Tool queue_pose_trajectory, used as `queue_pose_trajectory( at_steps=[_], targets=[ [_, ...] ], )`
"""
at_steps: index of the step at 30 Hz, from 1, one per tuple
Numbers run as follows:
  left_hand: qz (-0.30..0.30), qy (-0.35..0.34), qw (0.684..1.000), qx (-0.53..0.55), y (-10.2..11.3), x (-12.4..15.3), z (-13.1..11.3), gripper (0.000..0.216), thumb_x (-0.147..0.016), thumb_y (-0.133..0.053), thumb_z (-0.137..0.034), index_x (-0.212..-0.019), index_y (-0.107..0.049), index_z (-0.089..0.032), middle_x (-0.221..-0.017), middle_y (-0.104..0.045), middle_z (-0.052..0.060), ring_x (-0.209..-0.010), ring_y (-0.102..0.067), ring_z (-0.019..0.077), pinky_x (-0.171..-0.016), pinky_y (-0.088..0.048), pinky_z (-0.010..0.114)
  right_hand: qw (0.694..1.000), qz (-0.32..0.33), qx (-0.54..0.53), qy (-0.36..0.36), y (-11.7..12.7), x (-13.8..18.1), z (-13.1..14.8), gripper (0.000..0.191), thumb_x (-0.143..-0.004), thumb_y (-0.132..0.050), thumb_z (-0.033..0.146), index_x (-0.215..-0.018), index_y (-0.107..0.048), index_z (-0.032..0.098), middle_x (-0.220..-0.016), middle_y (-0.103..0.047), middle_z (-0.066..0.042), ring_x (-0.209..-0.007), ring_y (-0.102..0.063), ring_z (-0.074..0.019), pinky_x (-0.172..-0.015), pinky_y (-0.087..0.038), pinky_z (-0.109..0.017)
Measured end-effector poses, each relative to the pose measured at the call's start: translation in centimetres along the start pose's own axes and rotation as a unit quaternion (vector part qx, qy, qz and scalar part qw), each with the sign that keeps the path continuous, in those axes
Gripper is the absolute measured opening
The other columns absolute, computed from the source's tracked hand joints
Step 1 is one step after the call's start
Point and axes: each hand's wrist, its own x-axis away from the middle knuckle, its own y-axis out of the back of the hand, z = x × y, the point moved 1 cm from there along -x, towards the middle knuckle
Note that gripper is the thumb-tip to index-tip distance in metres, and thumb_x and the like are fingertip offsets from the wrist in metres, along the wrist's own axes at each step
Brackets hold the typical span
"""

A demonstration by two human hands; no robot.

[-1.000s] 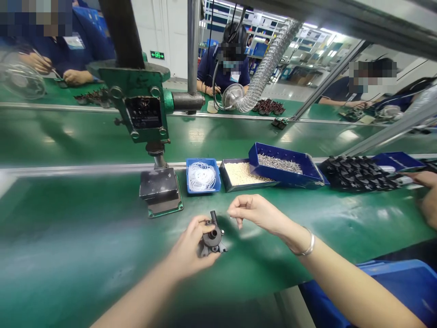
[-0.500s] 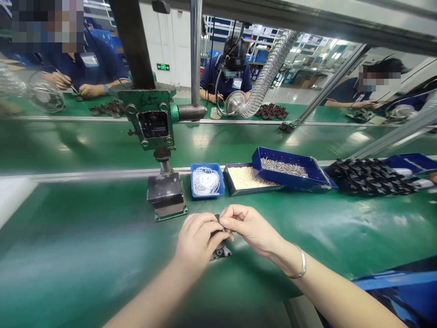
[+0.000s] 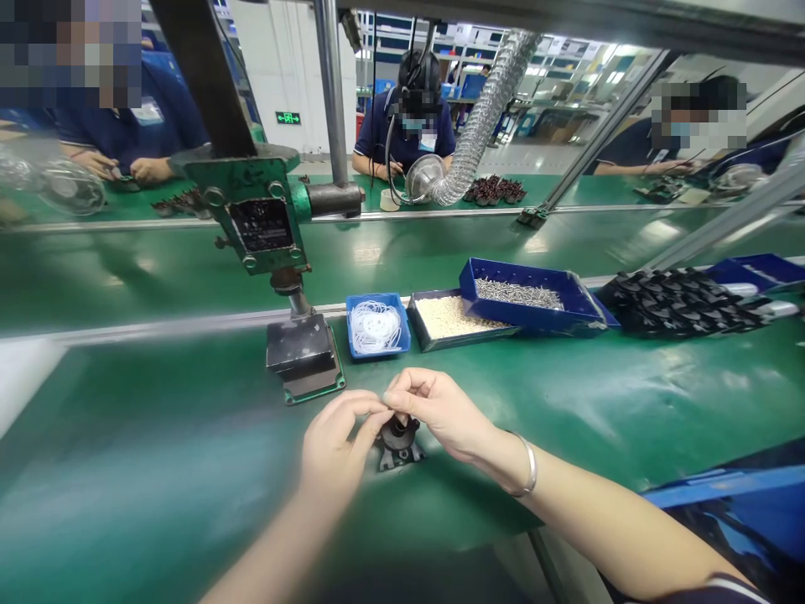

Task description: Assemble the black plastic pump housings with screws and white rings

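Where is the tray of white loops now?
Head view, just left of centre: the tray sits between the press and the bin of beige pieces.

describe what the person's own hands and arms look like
The left hand and right hand are ungloved. On the right is a silver-coloured bangle, and farther up a dark sleeve with white striping. No sleeve or bangle shows on the left.

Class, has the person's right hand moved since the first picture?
Yes: the right hand has moved left, judged against the blue tray of white rings.
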Motion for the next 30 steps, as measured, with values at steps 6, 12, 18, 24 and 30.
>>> queue_pose_trajectory(
  at_steps=[6, 12, 18, 24, 30],
  targets=[
    [-0.006, 0.123, 0.989, 0.083, 0.0, 0.3, 0.6, 0.009, -0.086, -0.069, -0.030, -0.081, -0.068, -0.023, -0.088, -0.071, 0.001, -0.088, -0.067, 0.0181, -0.081, -0.053, 0.030, 0.999, -0.013, 0.017, 0.033, -0.1, -0.3, 0.2, 0.037, -0.079, -0.077, 0.046, -0.069, -0.057, 0.017, -0.063, -0.054, 0.004, -0.059, -0.045, -0.0106, -0.058, -0.036, -0.025],
    [-0.013, 0.193, 0.977, 0.095, 0.8, 0.3, 2.1, 0.011, -0.083, -0.072, -0.033, -0.086, -0.070, -0.023, -0.091, -0.071, 0.001, -0.088, -0.067, 0.0184, -0.083, -0.054, 0.031, 0.956, -0.040, 0.226, 0.180, 2.0, -1.3, -0.3, 0.029, -0.087, -0.071, 0.039, -0.071, -0.059, 0.019, -0.080, -0.059, 0.000, -0.077, -0.055, -0.0153, -0.076, -0.044, -0.030],
    [0.026, 0.178, 0.983, 0.035, 1.6, 1.0, 3.3, 0.008, -0.084, -0.070, -0.031, -0.079, -0.073, -0.025, -0.089, -0.071, 0.001, -0.089, -0.066, 0.0186, -0.080, -0.052, 0.030, 0.910, -0.013, 0.345, 0.231, 3.0, -1.9, -2.6, 0.022, -0.089, -0.070, 0.033, -0.075, -0.062, 0.019, -0.086, -0.061, -0.002, -0.086, -0.058, -0.0171, -0.083, -0.045, -0.033],
    [0.041, 0.152, 0.987, 0.011, 1.8, 1.2, 3.6, 0.012, -0.087, -0.066, -0.030, -0.082, -0.077, -0.027, -0.089, -0.072, 0.001, -0.088, -0.067, 0.0190, -0.079, -0.053, 0.030, 0.870, 0.022, 0.422, 0.253, 3.2, -2.0, -3.1, 0.019, -0.092, -0.068, 0.033, -0.080, -0.063, 0.018, -0.093, -0.063, -0.004, -0.092, -0.058, -0.0181, -0.090, -0.044, -0.037],
    [0.064, 0.123, 0.990, 0.015, 1.7, 1.0, 3.4, 0.010, -0.086, -0.068, -0.027, -0.084, -0.077, -0.027, -0.088, -0.072, 0.002, -0.086, -0.068, 0.0184, -0.078, -0.054, 0.029, 0.806, 0.051, 0.501, 0.309, 3.5, -1.3, -2.6, 0.013, -0.096, -0.061, 0.030, -0.090, -0.065, 0.019, -0.102, -0.065, -0.007, -0.098, -0.057, -0.0195, -0.092, -0.041, -0.039]
  ],
)
